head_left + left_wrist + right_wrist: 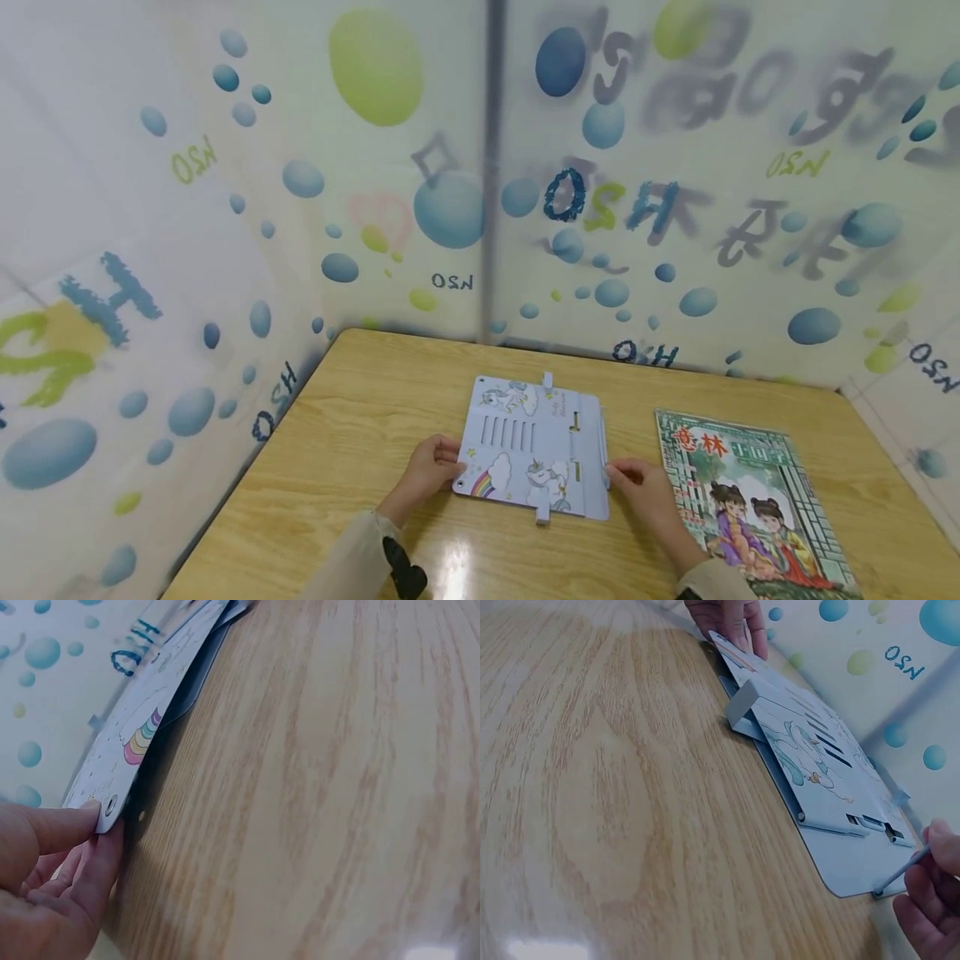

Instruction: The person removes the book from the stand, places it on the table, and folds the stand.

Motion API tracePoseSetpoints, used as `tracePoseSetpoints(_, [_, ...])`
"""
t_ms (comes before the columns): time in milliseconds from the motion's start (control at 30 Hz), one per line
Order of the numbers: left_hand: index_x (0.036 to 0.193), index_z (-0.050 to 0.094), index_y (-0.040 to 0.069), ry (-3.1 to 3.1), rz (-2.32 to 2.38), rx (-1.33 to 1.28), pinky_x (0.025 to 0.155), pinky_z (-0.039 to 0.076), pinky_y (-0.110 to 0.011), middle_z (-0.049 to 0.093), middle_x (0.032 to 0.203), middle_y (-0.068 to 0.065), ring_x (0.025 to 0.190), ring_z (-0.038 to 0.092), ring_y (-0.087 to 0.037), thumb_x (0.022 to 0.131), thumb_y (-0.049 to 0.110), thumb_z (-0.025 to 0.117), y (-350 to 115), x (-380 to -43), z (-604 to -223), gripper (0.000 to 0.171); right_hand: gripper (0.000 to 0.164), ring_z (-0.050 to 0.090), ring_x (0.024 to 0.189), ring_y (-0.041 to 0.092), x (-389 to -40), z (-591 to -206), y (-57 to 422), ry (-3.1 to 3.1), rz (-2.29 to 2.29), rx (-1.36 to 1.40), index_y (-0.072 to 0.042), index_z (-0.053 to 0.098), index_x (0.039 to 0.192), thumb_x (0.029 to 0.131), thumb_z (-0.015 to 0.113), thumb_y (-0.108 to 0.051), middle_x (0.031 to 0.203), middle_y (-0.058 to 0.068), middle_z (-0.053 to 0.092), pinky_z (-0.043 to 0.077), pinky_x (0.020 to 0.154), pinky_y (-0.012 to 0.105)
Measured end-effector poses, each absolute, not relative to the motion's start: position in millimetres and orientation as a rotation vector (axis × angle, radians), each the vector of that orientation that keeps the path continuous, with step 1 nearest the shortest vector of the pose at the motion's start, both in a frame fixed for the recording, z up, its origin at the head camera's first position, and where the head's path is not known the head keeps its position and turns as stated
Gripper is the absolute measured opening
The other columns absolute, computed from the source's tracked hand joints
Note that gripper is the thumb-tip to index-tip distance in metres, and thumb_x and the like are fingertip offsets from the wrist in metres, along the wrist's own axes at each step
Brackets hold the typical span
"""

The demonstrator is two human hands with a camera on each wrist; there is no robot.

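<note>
A pale blue folding book stand [517, 442] printed with unicorns and a rainbow lies on the wooden table. Its top panel is tilted up from the base plate [840, 859] in the right wrist view. My left hand [429, 475] pinches the panel's near left corner, thumb on top and fingers underneath. At the opposite edge my right hand [643, 492] pinches a thin metal rod [901, 872] hinged at the base plate, thumb against fingers. A page clip [542, 508] sticks out at the near edge, and another clip [547, 381] at the far edge.
To the right of the stand lies a magazine [750, 500] with two cartoon figures on its cover. The wooden table [352, 400] ends at white curtain walls [420, 308] with blue and green dots, close behind and on both sides.
</note>
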State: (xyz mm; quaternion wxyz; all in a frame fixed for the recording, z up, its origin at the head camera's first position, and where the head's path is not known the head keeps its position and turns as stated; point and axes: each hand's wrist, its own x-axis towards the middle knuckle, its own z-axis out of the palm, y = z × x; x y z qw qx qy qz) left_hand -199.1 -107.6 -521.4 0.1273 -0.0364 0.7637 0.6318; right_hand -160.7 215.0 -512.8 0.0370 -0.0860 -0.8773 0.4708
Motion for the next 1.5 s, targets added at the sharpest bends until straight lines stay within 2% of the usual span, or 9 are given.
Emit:
tracePoseSetpoints(233, [0.104,0.051,-0.008,2.255,1.814,-0.092,0.056,0.05,-0.028,0.054,0.084,-0.011,0.069,0.053,-0.016,0.08,-0.008,0.064,-109,-200,-523,0.028,0.018,0.053,0.076,0.014,-162,-514,216,-2.745,1.438,-0.296,0.003,0.068,0.09,0.085,0.066,-0.014,0.083,0.005,0.064,0.044,0.064,0.024])
tracePoseSetpoints(600, [0.103,0.051,-0.01,2.279,1.835,-0.06,0.056,0.05,-0.028,0.053,0.082,-0.01,0.068,0.053,-0.014,0.078,-0.01,0.064,-109,-197,-523,0.028,0.013,0.054,0.072,0.012,-166,-518,207,-2.755,1.44,-0.254,-0.001,0.069,0.086,0.083,0.067,-0.014,0.08,0.003,0.065,0.045,0.06,0.021])
tracePoseSetpoints(867, [0.104,0.051,-0.01,2.295,1.806,-0.058,0.058,0.05,-0.029,0.054,0.085,-0.012,0.071,0.053,-0.017,0.079,-0.008,0.064,-109,-195,-522,0.028,0.01,0.053,0.072,0.013,-167,-517,199,-2.819,1.417,-0.272,-0.002,0.069,0.085,0.083,0.067,-0.011,0.078,0.002,0.063,0.045,0.061,0.025])
tracePoseSetpoints(1300, [0.104,0.052,-0.009,2.308,1.8,-0.075,0.06,0.05,-0.028,0.054,0.084,-0.012,0.072,0.053,-0.017,0.079,-0.008,0.064,-108,-195,-518,0.027,0.004,0.048,0.065,0.013,-170,-519,189,-2.872,1.314,-0.18,-0.003,0.068,0.079,0.079,0.07,-0.007,0.07,0.0,0.057,0.04,0.055,0.023])
tracePoseSetpoints(1500, [0.099,0.054,-0.01,2.356,1.861,0.052,0.06,0.049,-0.027,0.055,0.08,-0.012,0.071,0.055,-0.018,0.078,-0.004,0.068,-110,-194,-520,0.026,0.005,0.047,0.063,0.012,-171,-519,186,-2.874,1.282,-0.156,-0.004,0.067,0.078,0.078,0.07,-0.007,0.068,-0.001,0.056,0.04,0.054,0.023])
